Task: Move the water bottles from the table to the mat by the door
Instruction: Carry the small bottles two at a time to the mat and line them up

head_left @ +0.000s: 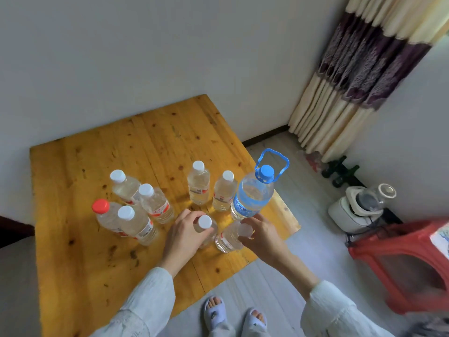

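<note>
Several clear water bottles stand on a wooden table (97, 263). My left hand (184, 233) grips the neck of a white-capped bottle (204, 222) near the table's front. My right hand (261, 233) grips the top of another white-capped bottle (228, 238) beside it. Behind them stands a large bottle with a blue cap and blue handle (254, 193). Two white-capped bottles (198, 184) (224, 192) stand further back. On the left a group includes a red-capped bottle (103, 212) and three white-capped ones (136, 227). No mat or door is in view.
A red plastic stool (401, 261) stands on the floor to the right. A white appliance (357, 210) and dark green dumbbells (340, 171) lie by the wall near a striped curtain (345, 81). My feet in slippers (233, 317) stand at the table's front edge.
</note>
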